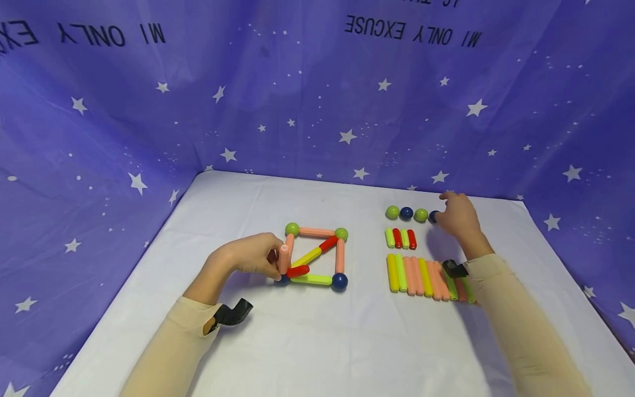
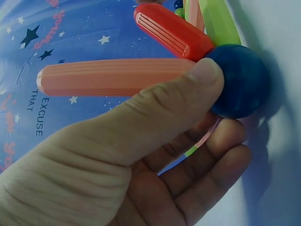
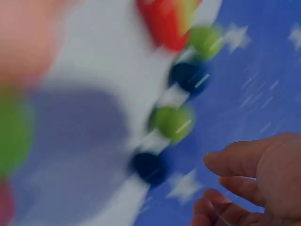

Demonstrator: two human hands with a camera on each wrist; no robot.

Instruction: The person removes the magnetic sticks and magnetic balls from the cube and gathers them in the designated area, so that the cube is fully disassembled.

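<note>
My left hand (image 1: 255, 255) pinches a blue ball (image 2: 242, 80) at the near left corner of a square of rods and balls, its thumb across the ball. From this ball an upright pink rod (image 1: 284, 259) and a short red rod (image 1: 299, 271) stick out. Pink rods and a light green rod (image 1: 311, 279) make the square's sides. A yellow rod (image 1: 306, 257) and another red piece (image 1: 328, 243) run diagonally. My right hand (image 1: 458, 216) hovers by the last blue ball (image 3: 150, 168) of a row, fingers loosely bent and apart, holding nothing visible.
Green and blue balls (image 1: 407, 213) line up at the back right. Short green and red rods (image 1: 398, 238) lie in front of them. Closer stands a row of long yellow, green and pink rods (image 1: 413, 275), partly under my right wrist. A starry purple cloth (image 1: 317, 110) hangs behind.
</note>
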